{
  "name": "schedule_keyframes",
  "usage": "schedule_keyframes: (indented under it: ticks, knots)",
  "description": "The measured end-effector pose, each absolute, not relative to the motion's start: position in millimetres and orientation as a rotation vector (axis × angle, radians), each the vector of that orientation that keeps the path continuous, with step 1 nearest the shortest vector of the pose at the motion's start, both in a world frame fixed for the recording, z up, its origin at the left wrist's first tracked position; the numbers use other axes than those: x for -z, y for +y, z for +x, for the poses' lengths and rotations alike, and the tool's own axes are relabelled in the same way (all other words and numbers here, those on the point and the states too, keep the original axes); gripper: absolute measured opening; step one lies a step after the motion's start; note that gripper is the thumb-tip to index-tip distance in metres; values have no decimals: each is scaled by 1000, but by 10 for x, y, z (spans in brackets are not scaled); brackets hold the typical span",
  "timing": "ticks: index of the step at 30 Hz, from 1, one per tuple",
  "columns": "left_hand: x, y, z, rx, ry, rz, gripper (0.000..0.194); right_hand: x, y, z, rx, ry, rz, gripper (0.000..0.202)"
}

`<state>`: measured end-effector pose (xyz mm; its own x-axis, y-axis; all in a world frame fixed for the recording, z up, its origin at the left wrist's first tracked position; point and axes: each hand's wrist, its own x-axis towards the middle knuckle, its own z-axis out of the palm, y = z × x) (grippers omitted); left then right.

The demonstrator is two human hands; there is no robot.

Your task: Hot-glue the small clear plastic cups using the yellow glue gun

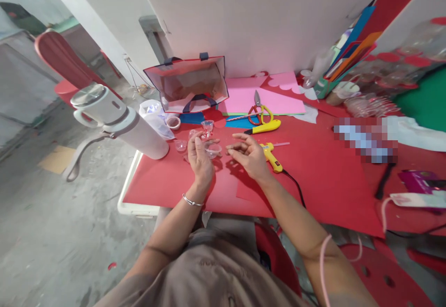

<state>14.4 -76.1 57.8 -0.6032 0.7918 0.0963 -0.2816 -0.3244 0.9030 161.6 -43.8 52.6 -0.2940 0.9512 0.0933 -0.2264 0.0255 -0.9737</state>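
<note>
My left hand [201, 160], with a bracelet on its wrist, curls around a small clear plastic cup [213, 149] above the red table covering. To its right, my right hand [251, 159] has thumb and fingertips drawn together; anything between them is too small to make out. Several similar clear cups [207, 126] stand just beyond my left hand. Beside my right hand lies a yellow glue gun [273, 157] with a glue stick poking from its back. A yellow-handled cutter [265, 127] and red-and-yellow scissors [258, 109] lie farther back.
At the left stands a large white tumbler [135, 128], near a roll of tape [173, 122]. An open paper bag [193, 84] and pink sheets [244, 95] sit by the wall. The glue gun's black cord [296, 184] runs over the front edge. Clear containers [393, 72] crowd the right.
</note>
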Motion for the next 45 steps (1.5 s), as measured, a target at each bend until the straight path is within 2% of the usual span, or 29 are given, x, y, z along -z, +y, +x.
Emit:
schedule_keyframes:
  ticks: [6,12,17,24,31,34,39,45]
  knots:
    - [-500,-781,178,-2006,1181,754,53,-545,-550,1571,-1517,-1372,-768,57]
    - [-493,-801,174,-1954,1236,752,54,-537,-478,1631,-1380,-1364,-812,48]
    - [-477,-850,192,-1951,1251,874,48,-496,-442,1619,-1255,-1452,-884,53]
    - [-329,-840,157,-1985,1159,1211,32,-545,-499,1615,-1009,-1627,-947,41]
    - [-177,-823,109,-1953,1147,1515,33,-594,-513,1680,-890,-1787,-931,39]
    - [-156,-829,119,-1938,1131,1578,37,-586,-512,1691,-843,-1807,-961,44]
    - [-129,-854,150,-1913,1206,1663,53,-540,-500,1686,-817,-1819,-1010,57]
    - [-113,-880,157,-1904,1246,1649,54,-500,-496,1672,-774,-1864,-1048,63]
